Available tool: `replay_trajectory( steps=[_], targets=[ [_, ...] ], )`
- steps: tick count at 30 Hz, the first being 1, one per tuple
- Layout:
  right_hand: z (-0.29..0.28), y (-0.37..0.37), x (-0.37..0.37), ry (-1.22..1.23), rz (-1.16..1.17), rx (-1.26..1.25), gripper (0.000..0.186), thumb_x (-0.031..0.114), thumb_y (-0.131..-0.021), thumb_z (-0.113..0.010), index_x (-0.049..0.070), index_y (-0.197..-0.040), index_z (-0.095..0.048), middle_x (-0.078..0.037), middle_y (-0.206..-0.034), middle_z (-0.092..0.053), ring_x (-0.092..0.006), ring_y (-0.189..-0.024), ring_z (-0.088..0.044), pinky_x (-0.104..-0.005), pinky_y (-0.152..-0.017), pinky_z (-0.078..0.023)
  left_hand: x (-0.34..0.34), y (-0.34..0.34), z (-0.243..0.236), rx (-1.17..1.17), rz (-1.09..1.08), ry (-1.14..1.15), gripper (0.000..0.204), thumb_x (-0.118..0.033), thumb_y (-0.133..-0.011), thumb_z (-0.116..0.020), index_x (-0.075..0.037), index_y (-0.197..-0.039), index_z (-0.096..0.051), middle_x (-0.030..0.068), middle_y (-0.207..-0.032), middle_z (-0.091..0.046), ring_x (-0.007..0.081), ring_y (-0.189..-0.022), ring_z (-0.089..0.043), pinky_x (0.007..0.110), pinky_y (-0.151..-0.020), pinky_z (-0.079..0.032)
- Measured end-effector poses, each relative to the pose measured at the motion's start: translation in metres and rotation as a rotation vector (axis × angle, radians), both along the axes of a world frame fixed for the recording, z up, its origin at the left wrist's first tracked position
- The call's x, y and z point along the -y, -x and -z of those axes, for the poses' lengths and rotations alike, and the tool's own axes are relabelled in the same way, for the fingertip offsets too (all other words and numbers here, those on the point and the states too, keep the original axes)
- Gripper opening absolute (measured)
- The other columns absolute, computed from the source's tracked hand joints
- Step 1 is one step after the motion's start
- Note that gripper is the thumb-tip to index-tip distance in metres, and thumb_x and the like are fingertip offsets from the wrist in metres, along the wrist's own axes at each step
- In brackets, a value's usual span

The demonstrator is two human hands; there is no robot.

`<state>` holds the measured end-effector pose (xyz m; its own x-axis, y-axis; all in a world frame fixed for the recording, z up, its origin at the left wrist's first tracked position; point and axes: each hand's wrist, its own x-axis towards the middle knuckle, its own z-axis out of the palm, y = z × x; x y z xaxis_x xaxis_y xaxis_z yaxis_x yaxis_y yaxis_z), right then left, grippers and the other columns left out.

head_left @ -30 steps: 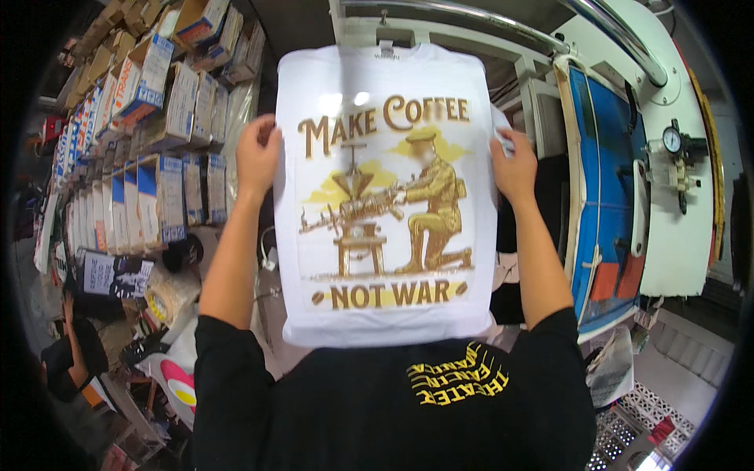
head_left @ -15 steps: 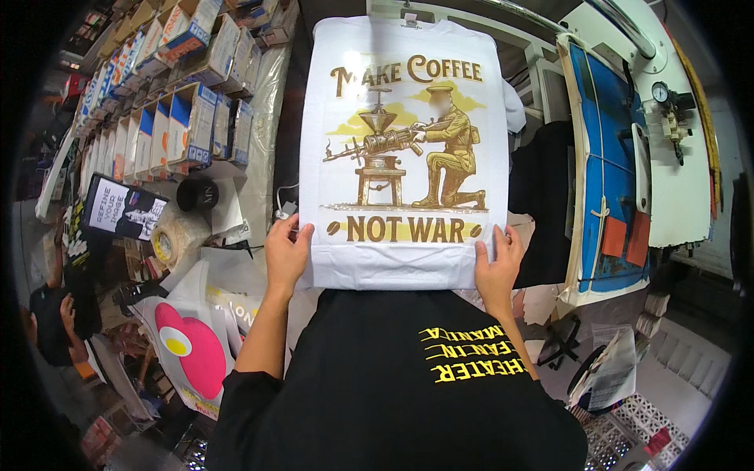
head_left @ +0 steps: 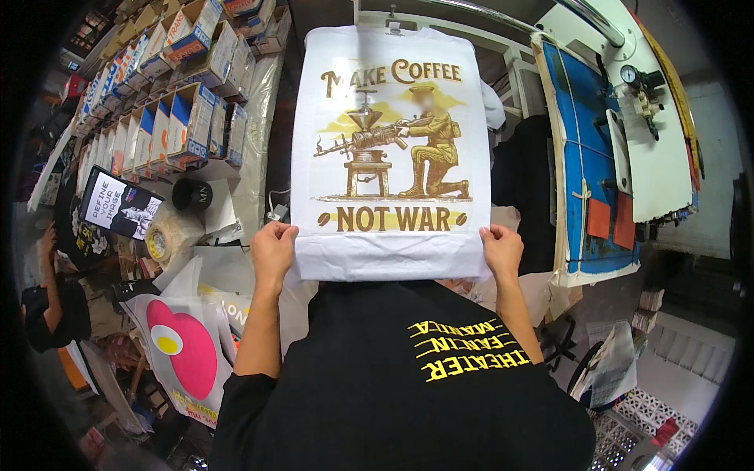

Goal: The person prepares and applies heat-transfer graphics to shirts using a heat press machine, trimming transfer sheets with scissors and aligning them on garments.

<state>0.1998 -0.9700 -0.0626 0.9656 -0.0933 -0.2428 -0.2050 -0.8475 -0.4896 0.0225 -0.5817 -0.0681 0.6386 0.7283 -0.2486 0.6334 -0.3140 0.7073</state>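
A white T-shirt (head_left: 393, 255) lies spread flat in front of me, its neck end away from me and its near part gathered in folds. On its front is a brown and yellow print (head_left: 393, 149) of a kneeling figure behind a gun-like coffee grinder. Glare covers part of the print's upper left. My left hand (head_left: 273, 250) pinches the left edge of the shirt just below the print, thumb against fingers. At the matching spot on the right edge, my right hand (head_left: 502, 250) pinches the cloth the same way.
Left are stacked cardboard boxes (head_left: 184, 122), a tablet-like screen (head_left: 122, 202), a tape roll (head_left: 166, 235) and a pink-printed sheet (head_left: 182, 345). Another person's arm (head_left: 51, 290) shows at far left. Right stand a blue panel (head_left: 585, 149) and a pressure gauge (head_left: 629, 74).
Both hands have closed from a looser hold beside the shirt into pinches on its edges. The shirt now sits a little further left in view.
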Motion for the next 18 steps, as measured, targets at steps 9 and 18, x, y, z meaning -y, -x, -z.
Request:
replay_trajectory(
  steps=[9, 18],
  targets=[
    [0.014, 0.01, 0.006, -0.076, -0.267, 0.551, 0.03, 0.018, -0.086, -0.071, -0.001, -0.108, -0.068, -0.019, -0.116, -0.066, -0.0346, -0.107, -0.063, -0.0426, -0.094, -0.048, -0.001, -0.003, 0.001, 0.178, 0.165, -0.214, 0.014, -0.009, -0.083, -0.071, 0.003, -0.092, -0.072, 0.0187, -0.095, -0.071, 0.0309, -0.087, -0.068, 0.04, -0.08, -0.052],
    [0.025, 0.036, -0.024, -0.039, -0.478, 0.635, 0.03, 0.014, -0.087, -0.066, 0.0, -0.113, -0.067, -0.02, -0.131, -0.059, -0.0413, -0.13, -0.049, -0.048, -0.108, -0.039, 0.026, -0.014, 0.02, 0.51, 0.491, -0.493, 0.019, -0.001, -0.078, -0.072, 0.0, -0.097, -0.072, 0.0166, -0.113, -0.068, 0.0386, -0.122, -0.056, 0.045, -0.102, -0.047]
  ],
)
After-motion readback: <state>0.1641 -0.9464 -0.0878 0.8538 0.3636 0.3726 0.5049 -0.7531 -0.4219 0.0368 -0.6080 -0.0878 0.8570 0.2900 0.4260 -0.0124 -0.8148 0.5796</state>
